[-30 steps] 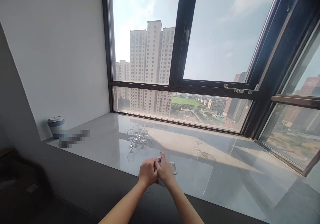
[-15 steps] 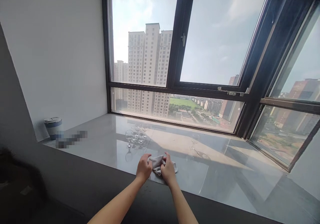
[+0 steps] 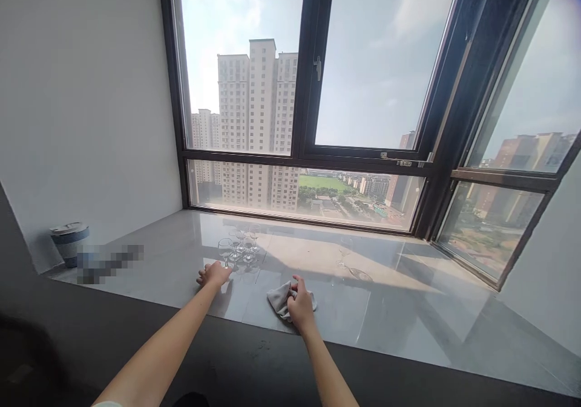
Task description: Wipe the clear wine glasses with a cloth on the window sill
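Observation:
My right hand [image 3: 300,307] grips a light grey cloth [image 3: 279,301], which lies bunched on the glossy tiled sill [image 3: 254,310] near its front edge. My left hand [image 3: 215,274] is off to the left, palm down over the sill with fingers apart and bent. Right behind it stands the nearest stemmed glass [image 3: 225,248]; its foot is partly hidden by my fingers, and I see no clear grip on it. Several more clear stemmed glasses [image 3: 247,247] cluster just beyond. One other stemmed glass [image 3: 344,253] stands apart to the right in sunlight, casting a shadow.
At the left end, by the wall, is a white and blue tub [image 3: 70,244], with a blurred-out patch beside it. Dark-framed windows [image 3: 299,159] border the sill at the back and right. The sill's front edge [image 3: 190,310] drops to a dark face.
My left hand has let go of the cloth and moved left to the nearest glass. My right hand keeps the cloth. The view has turned slightly to the right.

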A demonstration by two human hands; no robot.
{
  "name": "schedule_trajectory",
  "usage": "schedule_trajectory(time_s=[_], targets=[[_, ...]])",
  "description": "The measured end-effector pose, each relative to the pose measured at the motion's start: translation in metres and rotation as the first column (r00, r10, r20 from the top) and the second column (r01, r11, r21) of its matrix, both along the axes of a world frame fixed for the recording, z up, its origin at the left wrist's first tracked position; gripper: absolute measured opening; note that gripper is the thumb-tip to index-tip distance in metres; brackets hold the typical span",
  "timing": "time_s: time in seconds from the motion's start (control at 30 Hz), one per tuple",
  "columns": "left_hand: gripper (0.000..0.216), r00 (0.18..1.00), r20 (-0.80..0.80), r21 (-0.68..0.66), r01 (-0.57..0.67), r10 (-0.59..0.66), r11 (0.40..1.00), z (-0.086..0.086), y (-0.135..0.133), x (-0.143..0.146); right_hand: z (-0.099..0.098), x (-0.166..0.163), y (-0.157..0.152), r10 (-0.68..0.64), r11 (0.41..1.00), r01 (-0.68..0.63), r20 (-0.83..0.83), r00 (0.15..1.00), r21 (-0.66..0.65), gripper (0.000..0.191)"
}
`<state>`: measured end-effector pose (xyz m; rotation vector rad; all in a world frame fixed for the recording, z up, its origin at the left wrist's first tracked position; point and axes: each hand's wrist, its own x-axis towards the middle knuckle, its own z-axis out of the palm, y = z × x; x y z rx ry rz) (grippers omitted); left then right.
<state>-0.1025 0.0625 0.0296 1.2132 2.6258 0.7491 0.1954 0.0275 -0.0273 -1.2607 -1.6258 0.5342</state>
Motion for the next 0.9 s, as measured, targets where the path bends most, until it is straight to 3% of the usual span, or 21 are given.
schedule_trajectory(time_s=[0.1, 0.2, 0.37, 0.67, 0.8, 0.9], targets=[[0.048, 0.999, 0.023, -0.035, 0.046, -0.045, 0.998, -0.002, 0.009, -0.003, -0.001, 0.001, 0.0, 0.002, 1.0, -0.002, -0.006, 1.0, -0.001, 0.061], [0.036, 0.998, 0.041, -0.035, 0.044, -0.042, 0.998, -0.003, 0.01, -0.005, 0.0, 0.001, 0.0, 0.014, 1.0, -0.014, -0.02, 1.0, -0.005, 0.061], [0.027, 0.99, -0.05, 0.015, 0.134, -0.133, 0.991, -0.012, -0.008, 0.006, 0.004, 0.0, -0.001, 0.011, 1.0, -0.011, -0.012, 1.0, -0.011, 0.061], [0.027, 0.889, -0.316, 0.111, 0.381, -0.331, 0.918, -0.043, -0.071, 0.09, 0.006, -0.001, -0.002, -0.049, 0.999, 0.048, 0.039, 0.998, 0.023, 0.055], [0.03, 0.841, -0.409, 0.13, 0.437, -0.354, 0.89, -0.044, -0.081, 0.117, 0.001, -0.002, 0.003, -0.108, 0.992, 0.104, 0.051, 0.993, 0.072, 0.052], [0.03, 0.827, -0.394, 0.061, 0.46, -0.402, 0.886, -0.039, -0.077, 0.124, -0.001, -0.003, 0.006, -0.133, 0.987, 0.127, 0.052, 0.99, 0.1, 0.049]])
